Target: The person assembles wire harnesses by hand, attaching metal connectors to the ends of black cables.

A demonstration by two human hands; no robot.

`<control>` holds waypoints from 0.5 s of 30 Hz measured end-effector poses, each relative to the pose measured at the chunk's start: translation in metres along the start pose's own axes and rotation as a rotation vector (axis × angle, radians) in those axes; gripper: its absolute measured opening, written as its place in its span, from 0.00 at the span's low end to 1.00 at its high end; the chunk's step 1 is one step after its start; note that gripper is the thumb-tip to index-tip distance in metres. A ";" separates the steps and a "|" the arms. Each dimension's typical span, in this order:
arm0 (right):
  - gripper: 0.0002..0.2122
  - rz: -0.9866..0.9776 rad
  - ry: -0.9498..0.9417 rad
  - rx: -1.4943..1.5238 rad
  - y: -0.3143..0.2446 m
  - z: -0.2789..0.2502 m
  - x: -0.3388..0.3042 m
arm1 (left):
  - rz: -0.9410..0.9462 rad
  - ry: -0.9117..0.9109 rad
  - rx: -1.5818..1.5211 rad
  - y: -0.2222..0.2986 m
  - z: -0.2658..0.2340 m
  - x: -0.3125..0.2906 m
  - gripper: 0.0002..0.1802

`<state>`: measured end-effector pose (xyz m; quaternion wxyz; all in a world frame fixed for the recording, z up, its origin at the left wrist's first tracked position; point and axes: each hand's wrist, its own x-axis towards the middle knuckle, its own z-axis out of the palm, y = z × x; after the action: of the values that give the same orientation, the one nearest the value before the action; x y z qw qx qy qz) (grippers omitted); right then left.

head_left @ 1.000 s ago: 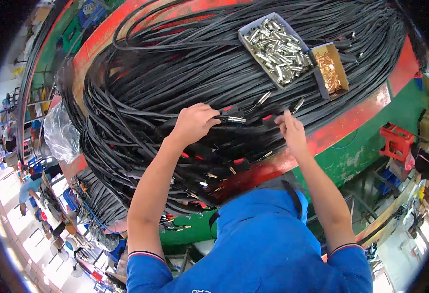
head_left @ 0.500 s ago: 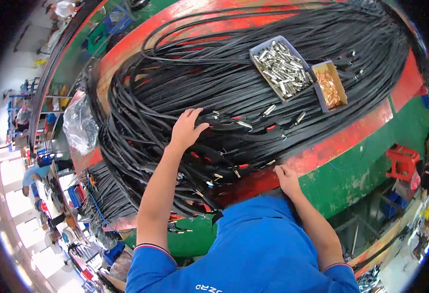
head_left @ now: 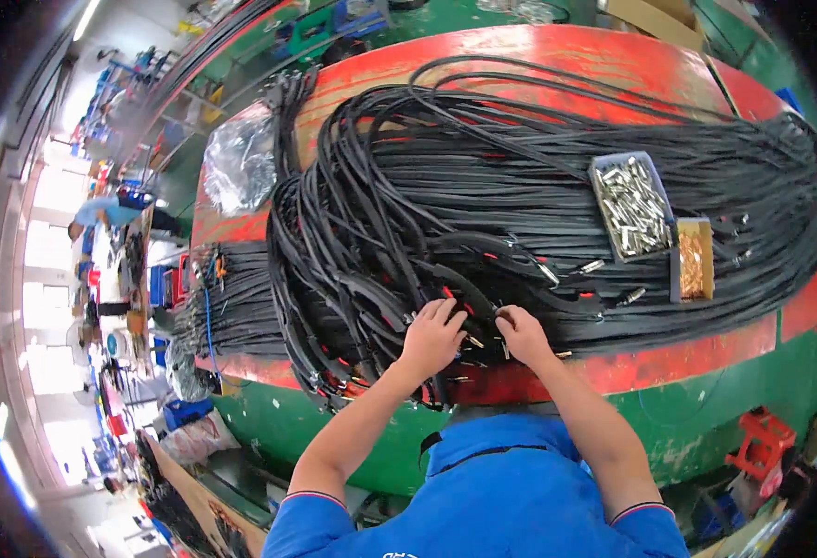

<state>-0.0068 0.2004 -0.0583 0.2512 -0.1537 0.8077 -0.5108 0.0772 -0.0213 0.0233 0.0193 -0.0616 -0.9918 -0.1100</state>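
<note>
My left hand (head_left: 433,337) curls over a black welding torch handle with a red trigger, among the bunched ends at the near edge of the cable pile. Close beside it on the right, my right hand (head_left: 523,335) has thumb and fingers drawn together at a dark part; what lies between the fingertips is hidden. Short brass-coloured tips (head_left: 475,342) stick out just below and between the hands. Beyond them, other black torch handles (head_left: 464,244) with red triggers and silver ends lie on the long black cables (head_left: 501,177).
A box of silver metal sleeves (head_left: 633,206) and a smaller box of copper-coloured parts (head_left: 695,260) rest on the cables at right. Clear plastic wrap (head_left: 239,166) lies at the red table's (head_left: 706,340) left end. A red stool (head_left: 763,445) stands at lower right. Another person (head_left: 106,214) is at far left.
My view has shifted, so the table sits lower and farther right. My left hand has come away from the upper handles toward the near edge, and both hands are now close together.
</note>
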 end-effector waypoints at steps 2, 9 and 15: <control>0.15 0.054 -0.007 -0.034 0.006 0.008 0.003 | -0.137 0.235 -0.130 0.002 -0.014 -0.002 0.18; 0.12 0.047 0.137 0.052 0.023 0.016 -0.010 | -0.826 0.409 -0.476 0.018 -0.007 -0.063 0.11; 0.08 -0.076 0.161 -0.036 0.003 -0.005 -0.024 | -0.905 0.054 -0.363 0.053 0.030 -0.086 0.44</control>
<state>0.0106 0.2174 -0.0535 0.1632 -0.1473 0.8280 -0.5159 0.1689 0.0263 0.0010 -0.0157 0.3761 -0.8831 -0.2800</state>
